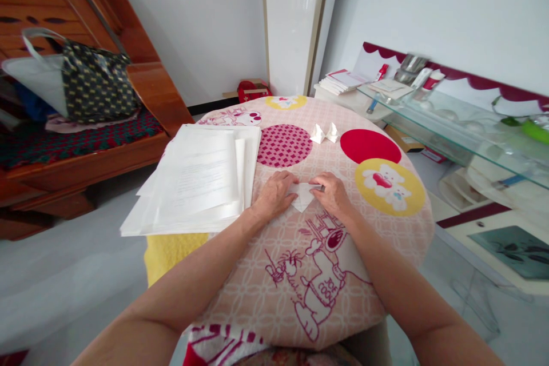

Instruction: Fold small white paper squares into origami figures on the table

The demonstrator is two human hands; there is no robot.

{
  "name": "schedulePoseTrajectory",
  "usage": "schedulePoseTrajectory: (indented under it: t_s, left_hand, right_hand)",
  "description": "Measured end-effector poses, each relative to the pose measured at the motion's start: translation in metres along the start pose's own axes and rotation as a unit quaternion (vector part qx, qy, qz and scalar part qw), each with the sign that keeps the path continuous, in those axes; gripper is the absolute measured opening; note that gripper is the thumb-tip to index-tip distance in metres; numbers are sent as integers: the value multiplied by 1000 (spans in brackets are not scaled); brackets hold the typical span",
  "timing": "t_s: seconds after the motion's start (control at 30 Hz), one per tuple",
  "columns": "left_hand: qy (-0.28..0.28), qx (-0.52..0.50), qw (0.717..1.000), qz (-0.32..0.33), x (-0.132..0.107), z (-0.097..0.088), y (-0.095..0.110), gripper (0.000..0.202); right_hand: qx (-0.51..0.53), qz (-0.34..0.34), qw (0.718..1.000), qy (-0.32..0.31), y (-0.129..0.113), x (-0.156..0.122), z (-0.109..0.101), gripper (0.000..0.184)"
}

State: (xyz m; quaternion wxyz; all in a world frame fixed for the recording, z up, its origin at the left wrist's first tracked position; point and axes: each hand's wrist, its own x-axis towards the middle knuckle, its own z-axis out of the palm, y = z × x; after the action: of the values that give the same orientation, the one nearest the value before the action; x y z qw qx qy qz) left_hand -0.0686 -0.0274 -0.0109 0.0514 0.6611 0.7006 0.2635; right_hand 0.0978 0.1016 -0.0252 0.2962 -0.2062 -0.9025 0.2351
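A small folded white paper lies on a round table covered with a pink cartoon cloth. My left hand presses its curled fingers on the paper's left side. My right hand pinches the paper's right edge, fingers closed. Two finished folded white paper shapes stand farther back on the cloth, beside a dark pink dotted circle.
A stack of white paper sheets lies on the table's left part, overhanging its edge. A wooden bench with a patterned bag stands at left. A glass shelf with small items runs along the right. A white standing unit is behind.
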Motion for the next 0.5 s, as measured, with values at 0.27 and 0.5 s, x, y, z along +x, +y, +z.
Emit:
schedulePoseTrajectory:
  t_s: [0.27,0.5]
  left_hand:
    - [-2,15,999,-29,4,0,-5,29]
    - [-11,23,998,-49,4,-1,-7,19]
  right_hand:
    - [0,0,1000,-21,0,3,-1,14]
    - [-30,-36,998,-43,-2,3,-1,14]
